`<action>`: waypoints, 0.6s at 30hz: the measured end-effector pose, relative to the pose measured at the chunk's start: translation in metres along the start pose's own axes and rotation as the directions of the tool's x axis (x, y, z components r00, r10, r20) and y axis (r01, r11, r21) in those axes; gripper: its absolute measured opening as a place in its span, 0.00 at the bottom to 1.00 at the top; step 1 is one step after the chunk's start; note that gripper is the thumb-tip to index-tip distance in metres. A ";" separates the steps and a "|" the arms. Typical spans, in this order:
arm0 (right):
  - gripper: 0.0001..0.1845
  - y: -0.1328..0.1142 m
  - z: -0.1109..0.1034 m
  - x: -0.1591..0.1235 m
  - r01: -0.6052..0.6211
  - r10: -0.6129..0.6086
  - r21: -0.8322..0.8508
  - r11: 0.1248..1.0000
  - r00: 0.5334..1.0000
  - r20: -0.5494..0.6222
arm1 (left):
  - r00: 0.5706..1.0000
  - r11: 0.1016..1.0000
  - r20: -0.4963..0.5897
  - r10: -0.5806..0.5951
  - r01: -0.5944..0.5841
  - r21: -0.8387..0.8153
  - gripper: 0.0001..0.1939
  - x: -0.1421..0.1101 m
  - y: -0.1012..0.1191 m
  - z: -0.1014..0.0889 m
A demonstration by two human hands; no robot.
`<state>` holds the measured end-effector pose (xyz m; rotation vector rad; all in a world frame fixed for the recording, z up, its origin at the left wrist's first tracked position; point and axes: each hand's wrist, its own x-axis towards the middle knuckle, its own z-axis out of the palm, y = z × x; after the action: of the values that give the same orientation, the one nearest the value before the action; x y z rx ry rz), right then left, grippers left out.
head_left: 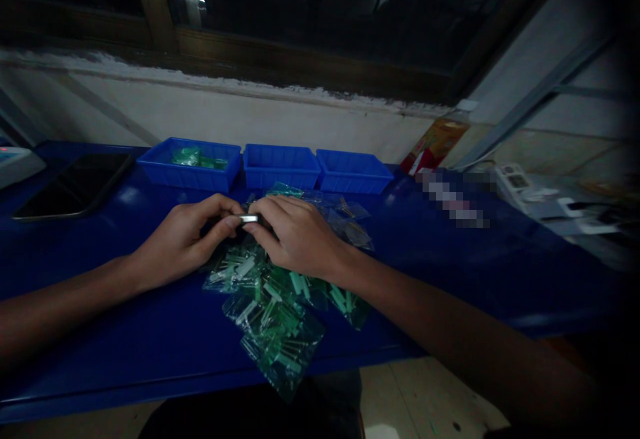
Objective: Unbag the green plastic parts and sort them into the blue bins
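My left hand (185, 239) pinches one end of a small shiny, pale strip (249, 219) between thumb and fingers. From the other side, my right hand (295, 232) is closed at the strip's right end, its thumb underneath. The strip's exact kind is too small and dim to make out. Below and partly behind the hands lies a heap of clear plastic bags (280, 319) holding green and pale slim pieces. Further clear bags (350, 226) with brownish thin pieces lie just past my right hand, which hides part of the pile.
Three blue bins stand along the wall: the left bin (190, 176) holds green bags, beside a middle bin (281, 176) and a right bin (353, 176). A dark phone-like slab (75, 184) lies left. A bottle (440, 136) and a power strip (520, 189) are right on the blue table (150, 339).
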<state>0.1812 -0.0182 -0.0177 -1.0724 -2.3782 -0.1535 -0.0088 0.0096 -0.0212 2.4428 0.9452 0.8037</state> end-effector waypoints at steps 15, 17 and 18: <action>0.14 -0.003 -0.002 0.000 -0.033 0.035 0.043 0.999 0.998 -0.048 | 0.999 0.998 -0.006 0.047 -0.046 0.045 0.10 0.000 0.004 0.000; 0.12 -0.003 -0.003 0.000 -0.023 0.025 0.036 0.999 0.998 -0.054 | 0.999 0.998 0.010 0.042 -0.042 0.051 0.11 0.000 0.006 -0.002; 0.11 -0.003 -0.003 0.000 -0.017 0.018 0.019 1.000 0.999 -0.050 | 0.999 0.998 0.021 0.037 -0.038 0.051 0.12 0.000 0.007 -0.003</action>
<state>0.1800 -0.0215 -0.0150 -1.0679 -2.3206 -0.1495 -0.0069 0.0054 -0.0151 2.5150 0.9267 0.7749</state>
